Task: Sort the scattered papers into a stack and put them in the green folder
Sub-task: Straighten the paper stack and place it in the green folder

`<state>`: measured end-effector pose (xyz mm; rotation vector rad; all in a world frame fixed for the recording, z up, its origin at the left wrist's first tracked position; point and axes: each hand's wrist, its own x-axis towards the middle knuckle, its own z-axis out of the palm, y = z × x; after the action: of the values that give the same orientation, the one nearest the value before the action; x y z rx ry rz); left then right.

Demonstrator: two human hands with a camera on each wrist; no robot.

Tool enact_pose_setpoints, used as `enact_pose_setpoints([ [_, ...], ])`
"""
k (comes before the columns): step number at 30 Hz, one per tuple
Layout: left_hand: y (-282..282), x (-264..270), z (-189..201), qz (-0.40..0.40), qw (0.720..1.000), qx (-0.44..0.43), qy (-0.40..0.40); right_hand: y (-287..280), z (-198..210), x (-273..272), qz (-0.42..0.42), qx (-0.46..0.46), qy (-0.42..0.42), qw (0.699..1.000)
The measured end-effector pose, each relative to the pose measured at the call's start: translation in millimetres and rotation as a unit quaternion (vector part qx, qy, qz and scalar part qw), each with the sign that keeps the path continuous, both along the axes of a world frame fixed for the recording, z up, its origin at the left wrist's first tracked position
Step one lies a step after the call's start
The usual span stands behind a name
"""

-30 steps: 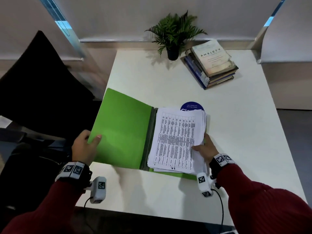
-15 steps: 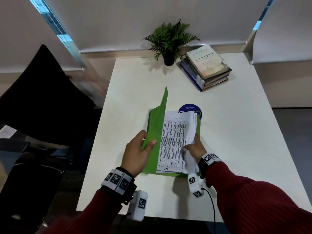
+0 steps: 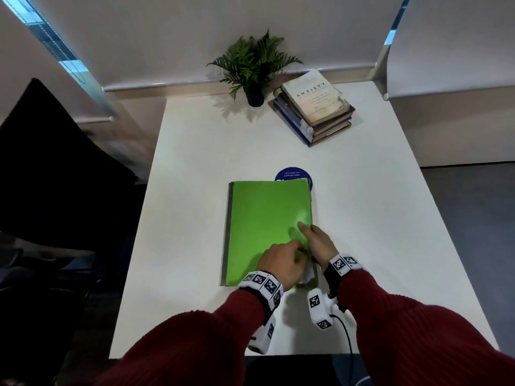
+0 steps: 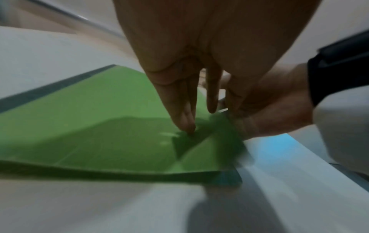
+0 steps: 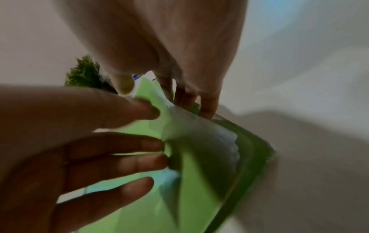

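The green folder lies closed on the white table, dark spine to the left. My left hand presses straight fingers on the cover's near right corner. My right hand holds the folder's right edge, thumb on top of the cover and fingers down along the side. The stack of papers sits between the covers, and one white corner peeks out at the near right. The rest of the papers is hidden under the cover.
A potted fern and a pile of books stand at the table's far edge. A round blue sticker shows just beyond the folder. A black chair stands left of the table.
My left hand swung the folder's cover from flat open on the left over onto the papers. My right hand left the top sheet and now holds the closed folder's right edge.
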<state>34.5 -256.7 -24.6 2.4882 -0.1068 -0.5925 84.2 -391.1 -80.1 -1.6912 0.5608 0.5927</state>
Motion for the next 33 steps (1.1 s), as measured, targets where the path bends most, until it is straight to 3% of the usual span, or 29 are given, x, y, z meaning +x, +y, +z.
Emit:
enact_pose_setpoints([
  [3,4,-8,-16,-0.019,0.999,-0.029,0.034,-7,-8,-10,0.090,-0.176,-0.036,0.980],
  [6,25,-17,-30,-0.013,0.998,-0.050,0.024,-5,-9,-18,0.094,-0.258,-0.043,0.960],
  [9,53,-30,-42,-0.054,0.994,0.093,-0.012,0,-12,-21,0.116,-0.297,-0.039,0.947],
  [11,68,-41,-48,-0.066,0.984,0.163,-0.004,2,-13,-19,0.121,-0.305,-0.041,0.944],
  [15,74,-56,-54,-0.066,0.978,0.198,0.014,9,-13,-14,0.120,-0.306,-0.044,0.944],
  [21,74,-54,-64,0.013,0.977,0.213,-0.013,27,-17,0,0.149,-0.280,-0.070,0.946],
  [27,76,-58,-78,0.018,0.974,0.221,-0.041,26,-20,0,0.175,-0.256,-0.071,0.948],
  [33,83,-26,-85,0.020,0.970,0.238,-0.049,14,-2,15,0.163,-0.199,-0.071,0.964],
])
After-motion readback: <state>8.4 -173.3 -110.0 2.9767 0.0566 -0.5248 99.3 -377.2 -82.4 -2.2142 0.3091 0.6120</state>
